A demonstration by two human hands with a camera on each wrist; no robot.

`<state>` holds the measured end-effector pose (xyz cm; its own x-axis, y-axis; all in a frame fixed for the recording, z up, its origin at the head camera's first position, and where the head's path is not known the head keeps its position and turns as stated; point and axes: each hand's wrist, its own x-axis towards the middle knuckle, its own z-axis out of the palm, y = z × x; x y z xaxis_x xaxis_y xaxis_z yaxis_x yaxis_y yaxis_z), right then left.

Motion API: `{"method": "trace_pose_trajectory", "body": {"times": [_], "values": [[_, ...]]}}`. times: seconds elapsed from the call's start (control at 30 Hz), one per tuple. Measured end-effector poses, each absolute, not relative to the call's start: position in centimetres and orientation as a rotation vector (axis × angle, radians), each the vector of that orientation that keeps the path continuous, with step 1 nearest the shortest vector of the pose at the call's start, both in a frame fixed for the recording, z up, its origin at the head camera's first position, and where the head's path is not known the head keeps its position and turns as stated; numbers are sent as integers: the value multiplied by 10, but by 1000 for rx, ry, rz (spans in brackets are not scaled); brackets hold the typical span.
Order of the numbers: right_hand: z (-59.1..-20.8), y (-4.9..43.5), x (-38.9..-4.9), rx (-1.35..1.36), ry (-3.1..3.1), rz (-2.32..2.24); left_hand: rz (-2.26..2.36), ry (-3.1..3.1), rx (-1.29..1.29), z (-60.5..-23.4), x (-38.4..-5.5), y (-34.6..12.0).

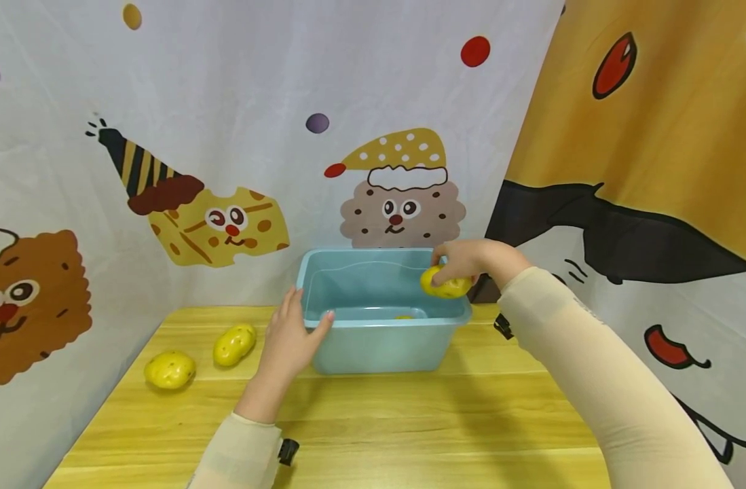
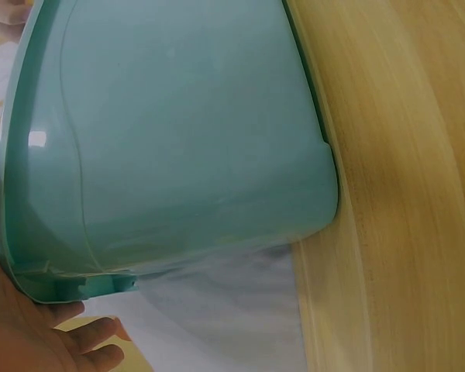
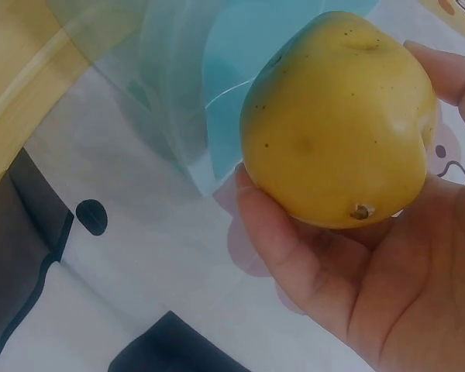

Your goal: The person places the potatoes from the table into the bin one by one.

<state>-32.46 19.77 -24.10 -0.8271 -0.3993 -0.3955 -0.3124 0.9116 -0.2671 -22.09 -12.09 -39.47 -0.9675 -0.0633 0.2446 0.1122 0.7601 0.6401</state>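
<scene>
My right hand (image 1: pixel 478 259) holds a yellow potato (image 1: pixel 451 289) over the right end of a light blue plastic bin (image 1: pixel 381 352). In the right wrist view the fingers and thumb curl round this potato (image 3: pixel 337 128), which has small dark specks. My left hand (image 1: pixel 291 339) rests against the bin's front left corner, its fingers mostly straight along the side and the thumb at the front rim. The left wrist view shows that hand (image 2: pixel 31 333) by the bin's corner rim. Inside the bin, a bit of yellow (image 1: pixel 403 317) peeks above the front rim; the rest is hidden.
Two more yellow potatoes (image 1: pixel 170 370) (image 1: pixel 235 345) lie on the wooden table (image 1: pixel 373 435), left of the bin. Behind the table hangs a white cloth (image 1: pixel 238 88) printed with cartoon figures; a yellow, black and white printed part (image 1: pixel 672 136) is on the right.
</scene>
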Motion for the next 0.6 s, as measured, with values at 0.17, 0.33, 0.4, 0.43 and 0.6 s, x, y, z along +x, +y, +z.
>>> {"method": "trace_pose_trajectory", "body": {"times": [0.17, 0.33, 0.4, 0.43, 0.6], "values": [[-241, 194, -325, -483, 2617, -244, -1003, -2704, -41, -395, -221, -121], [-242, 189, -325, -488, 2614, -179, -997, -2703, -42, -395, -221, -121], [-242, 188, -325, -496, 2608, -151, -994, -2701, -44, -395, -220, -122], [-242, 187, -325, -501, 2603, -141, -993, -2701, -46, -395, -220, -122], [-241, 185, -325, -498, 2583, -141, -992, -2707, -40, -394, -220, -122]]}}
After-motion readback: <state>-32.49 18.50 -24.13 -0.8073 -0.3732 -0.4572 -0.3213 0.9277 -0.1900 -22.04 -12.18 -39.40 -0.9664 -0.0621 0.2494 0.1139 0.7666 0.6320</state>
